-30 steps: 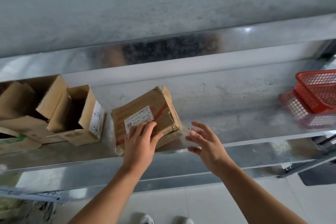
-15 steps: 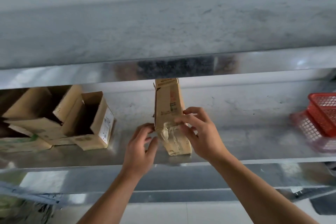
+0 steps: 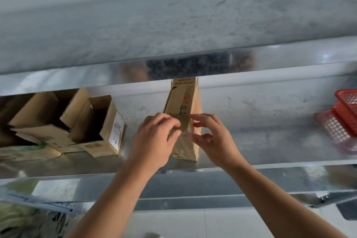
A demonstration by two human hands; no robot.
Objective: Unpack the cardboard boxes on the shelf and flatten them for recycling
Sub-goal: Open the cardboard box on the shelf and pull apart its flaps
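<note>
Head view: upright box's [image 3: 183,106] print is blurred.

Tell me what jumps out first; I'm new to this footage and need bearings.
A narrow cardboard box stands on end on the metal shelf, the left hand gripping it, the right hand at its front. Opened boxes lie left of it; a red basket sits far right.

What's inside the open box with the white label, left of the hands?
The open box shows only bare inner walls and shadow; no contents visible. Its depths are hidden by darkness and its own front wall, so something small could remain.
</note>
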